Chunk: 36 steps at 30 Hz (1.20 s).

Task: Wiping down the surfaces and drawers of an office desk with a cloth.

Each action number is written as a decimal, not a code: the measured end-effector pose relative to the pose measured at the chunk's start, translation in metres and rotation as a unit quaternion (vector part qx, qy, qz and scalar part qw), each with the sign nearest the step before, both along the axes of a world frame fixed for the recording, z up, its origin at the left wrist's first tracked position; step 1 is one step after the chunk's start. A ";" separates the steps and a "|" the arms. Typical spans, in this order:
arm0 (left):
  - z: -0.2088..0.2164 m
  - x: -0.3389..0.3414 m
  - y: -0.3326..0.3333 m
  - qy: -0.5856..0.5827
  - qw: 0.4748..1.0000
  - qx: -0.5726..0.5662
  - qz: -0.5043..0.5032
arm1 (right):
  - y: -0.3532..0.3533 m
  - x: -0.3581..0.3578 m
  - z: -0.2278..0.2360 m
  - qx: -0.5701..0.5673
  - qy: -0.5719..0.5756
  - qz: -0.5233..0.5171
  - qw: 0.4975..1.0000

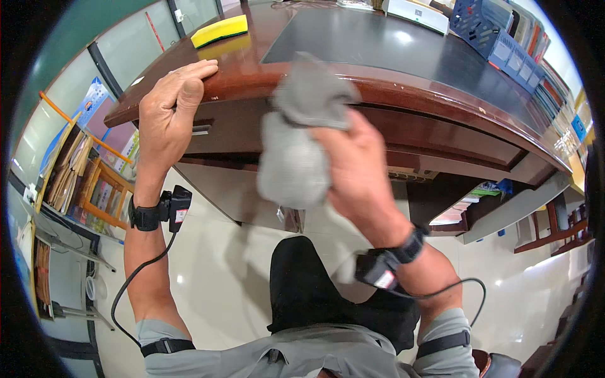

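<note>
Gripping a grey cloth is what the right hand is doing here, with the fingers bunched around the middle of it, so the grip is pressed together on the fabric rather than spread. The cloth is sitting right at the rounded front edge of the dark reddish wooden counter, its upper part flopping up over the edge and the lower part hanging down in front of the drawer face. It's blurred, so I'm guessing it's in motion, but I can't tell which way.

The left hand is resting flat on the counter edge further along, fingers together and curled lightly over the rim, holding nothing, looking like it's just bracing.

Handling-wise, I'm reading this cloth as light and totally limp. It's folding and drooping wherever it isn't supported, so there's no stiff edge to grab. Bunching a wad in the palm, like the right hand is doing, seems like the way to go, since pinching a corner would leave most of it dangling. It looks soft and a bit fuzzy, so probably not slippery, and nothing fragile about it. The glossy counter, on the other hand, looks slick, so the cloth is likely sliding easily over it.

Further back on the counter there's a yellow sponge and a blue basket, both well apart from the hands.
</note>
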State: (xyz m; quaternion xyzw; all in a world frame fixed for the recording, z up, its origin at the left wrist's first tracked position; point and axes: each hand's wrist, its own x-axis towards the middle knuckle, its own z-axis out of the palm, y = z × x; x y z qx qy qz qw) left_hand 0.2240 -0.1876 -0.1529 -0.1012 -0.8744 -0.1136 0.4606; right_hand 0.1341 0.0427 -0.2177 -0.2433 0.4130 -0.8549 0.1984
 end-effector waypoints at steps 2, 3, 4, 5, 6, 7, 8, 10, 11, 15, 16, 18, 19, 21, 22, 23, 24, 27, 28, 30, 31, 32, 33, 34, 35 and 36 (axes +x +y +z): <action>0.005 0.004 0.003 -0.009 1.000 0.015 -0.012 | -0.043 0.013 0.004 0.003 -0.018 0.042 0.999; 0.000 -0.003 0.004 -0.012 0.999 0.047 -0.026 | -0.060 0.012 0.003 0.007 -0.021 0.040 0.999; 0.000 -0.002 0.005 -0.017 0.997 0.072 -0.030 | -0.070 0.017 0.008 0.041 -0.010 0.073 0.996; 0.001 -0.003 0.006 -0.039 0.995 0.078 -0.044 | -0.076 0.018 0.012 0.079 0.003 0.098 0.992; 0.000 -0.007 0.004 -0.055 0.995 0.069 -0.054 | -0.087 0.017 0.008 0.065 -0.009 0.113 0.991; -0.004 -0.011 0.000 -0.070 0.993 0.063 -0.069 | -0.097 0.014 0.002 0.054 -0.021 0.122 0.991; -0.006 -0.013 0.000 -0.074 0.994 0.050 -0.061 | -0.102 0.012 -0.002 0.023 -0.027 0.141 0.989; -0.004 -0.004 -0.006 -0.092 0.993 0.051 -0.047 | -0.108 0.015 -0.007 -0.018 -0.023 0.159 0.987; -0.010 -0.009 -0.009 -0.105 0.991 0.071 -0.053 | -0.099 0.008 -0.012 -0.018 -0.014 0.147 0.989; -0.004 0.007 -0.027 -0.089 0.996 -0.016 -0.004 | -0.043 0.004 0.004 -0.018 -0.028 0.104 0.994; -0.006 0.007 -0.029 -0.081 0.995 -0.052 0.031 | -0.024 -0.005 0.002 -0.002 -0.025 0.092 0.995; -0.012 0.002 -0.023 -0.050 0.992 -0.097 0.065 | 0.022 -0.016 0.009 0.011 -0.031 0.048 0.998; -0.015 0.000 -0.020 -0.023 0.983 -0.142 0.113 | 0.048 -0.019 0.014 0.005 -0.041 0.019 0.999; -0.018 -0.005 -0.018 0.002 0.983 -0.144 0.115 | 0.099 -0.030 0.017 -0.017 -0.037 -0.034 0.999; -0.018 -0.003 -0.018 0.014 0.980 -0.149 0.135 | 0.122 -0.034 0.021 -0.028 -0.036 -0.065 0.997; -0.019 -0.003 -0.017 0.026 0.976 -0.152 0.155 | 0.145 -0.038 0.025 -0.040 -0.036 -0.097 0.994; -0.021 -0.004 -0.014 0.032 0.977 -0.139 0.161 | 0.169 -0.045 0.023 -0.043 -0.022 -0.122 0.991; -0.024 -0.006 -0.011 0.049 0.969 -0.152 0.187 | 0.245 -0.079 0.007 -0.034 0.008 -0.218 0.975; -0.024 -0.009 -0.008 0.064 0.965 -0.159 0.198 | 0.266 -0.087 0.006 -0.049 -0.003 -0.247 0.968; -0.023 -0.013 -0.002 0.068 0.965 -0.152 0.203 | 0.316 -0.106 0.007 -0.069 -0.010 -0.292 0.954; -0.023 -0.015 -0.001 0.067 0.965 -0.146 0.210 | 0.341 -0.121 0.004 -0.075 -0.010 -0.307 0.949; -0.023 -0.016 0.000 0.072 0.964 -0.147 0.210 | 0.367 -0.134 0.003 -0.071 -0.007 -0.339 0.938; -0.023 -0.018 0.002 0.072 0.962 -0.149 0.217 | 0.394 -0.146 0.002 -0.066 -0.004 -0.372 0.926; -0.022 -0.020 0.003 0.070 0.960 -0.152 0.224 | 0.422 -0.157 0.002 -0.053 0.028 -0.443 0.894; -0.021 -0.023 0.006 0.076 0.960 -0.150 0.223 | 0.446 -0.160 0.006 -0.038 0.062 -0.513 0.855; -0.020 -0.021 0.007 0.067 0.960 -0.152 0.224 | 0.453 -0.155 0.014 -0.049 0.065 -0.549 0.832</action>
